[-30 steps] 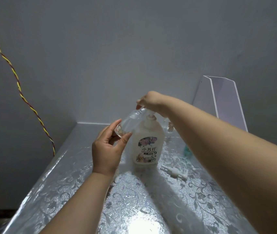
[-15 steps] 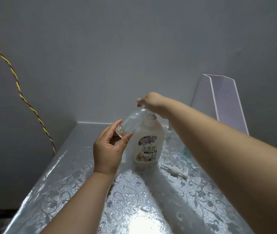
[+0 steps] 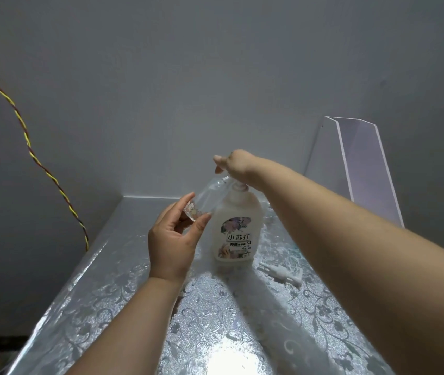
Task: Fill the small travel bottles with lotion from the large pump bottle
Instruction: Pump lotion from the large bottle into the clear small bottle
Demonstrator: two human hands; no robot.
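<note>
Clear plastic travel bottle (image 3: 207,196) sits tilted in my left hand (image 3: 173,240), pinched at its base, mouth up at the spout of the white pump bottle (image 3: 235,231) standing on the silver table (image 3: 107,307). My right hand (image 3: 236,165) covers the pump head; gripping or just pressing, I can't tell.

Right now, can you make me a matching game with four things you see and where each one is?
Things:
1. large pump bottle
2. small clear bottle
3. white plastic piece
4. yellow and red wire

Places:
A. hanging along the left wall
B. lying on the table, right of the large pump bottle
C. standing upright, right hand on its pump
D. tilted, held by the left hand

Pairs: 1-C, 2-D, 3-B, 4-A
</note>
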